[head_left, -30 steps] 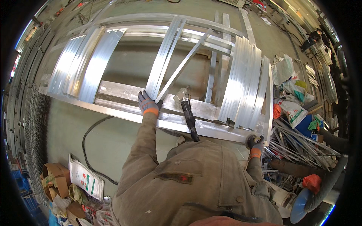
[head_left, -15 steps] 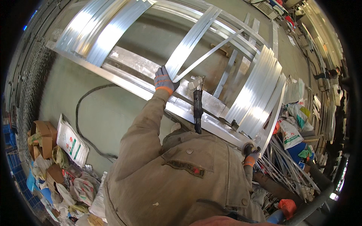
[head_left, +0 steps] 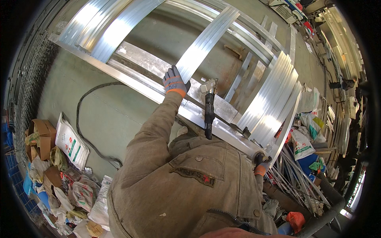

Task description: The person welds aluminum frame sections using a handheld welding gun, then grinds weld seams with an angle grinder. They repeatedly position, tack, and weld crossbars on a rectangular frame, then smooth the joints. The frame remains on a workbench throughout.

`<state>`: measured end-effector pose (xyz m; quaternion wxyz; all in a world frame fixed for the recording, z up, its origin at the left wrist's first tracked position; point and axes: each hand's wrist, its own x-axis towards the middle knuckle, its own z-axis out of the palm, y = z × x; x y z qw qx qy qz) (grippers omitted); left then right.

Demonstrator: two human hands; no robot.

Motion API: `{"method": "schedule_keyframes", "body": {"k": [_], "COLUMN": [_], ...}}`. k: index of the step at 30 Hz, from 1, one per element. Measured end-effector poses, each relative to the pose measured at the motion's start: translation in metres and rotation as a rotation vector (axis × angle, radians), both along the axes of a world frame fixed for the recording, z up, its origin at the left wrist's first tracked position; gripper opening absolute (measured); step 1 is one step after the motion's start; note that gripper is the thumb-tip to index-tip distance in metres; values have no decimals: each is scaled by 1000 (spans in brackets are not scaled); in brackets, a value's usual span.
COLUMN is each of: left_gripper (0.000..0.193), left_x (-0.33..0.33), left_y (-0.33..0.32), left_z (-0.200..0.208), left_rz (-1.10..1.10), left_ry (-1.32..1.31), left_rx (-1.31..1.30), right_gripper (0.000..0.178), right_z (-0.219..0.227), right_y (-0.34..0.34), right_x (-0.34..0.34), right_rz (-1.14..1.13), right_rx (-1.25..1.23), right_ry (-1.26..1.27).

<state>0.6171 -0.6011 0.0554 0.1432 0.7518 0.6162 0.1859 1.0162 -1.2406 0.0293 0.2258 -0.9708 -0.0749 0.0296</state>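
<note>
My left hand, in a grey glove with an orange cuff, grips the near end of a narrow bundle of aluminium strips. Its fingers lie on the left side and the thumb on the right. These strips lie across a long metal frame, side by side. At the frame's near right corner, my right hand is closed around a dark rounded object, which I cannot make out. Between my hands a tool with a black handle and silvery head rests against the near rail.
Wider strip stacks lie on the frame at left and right. A black cable curves over the floor. Bags and a cardboard box are heaped at lower left. Thin metal offcuts and bags lie at right. Another person is far right.
The loose strip that slanted away to the right of the middle bundle now lies against it, with my left hand at its near end. My right hand has stayed at the corner.
</note>
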Motion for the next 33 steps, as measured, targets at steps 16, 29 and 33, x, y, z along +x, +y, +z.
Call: {"method": "schedule_keyframes", "body": {"k": [16,29,33], "left_gripper": [70,44,40], "left_x": [35,47,48], "left_y": [-17,-16,-11], "left_z": [-17,-19,-7], "left_rz": [-286,-277,-300], "left_ry": [322,250,-13], "left_rx": [141,149,167], "right_gripper": [58,79,85], "right_z": [41,42,45], "right_y": [29,28,29], "right_x": [-27,-29,-31], "right_rz": [89,42,-24], "right_rx": [-57,15,57], "right_ry": [-104,-47,-29]}}
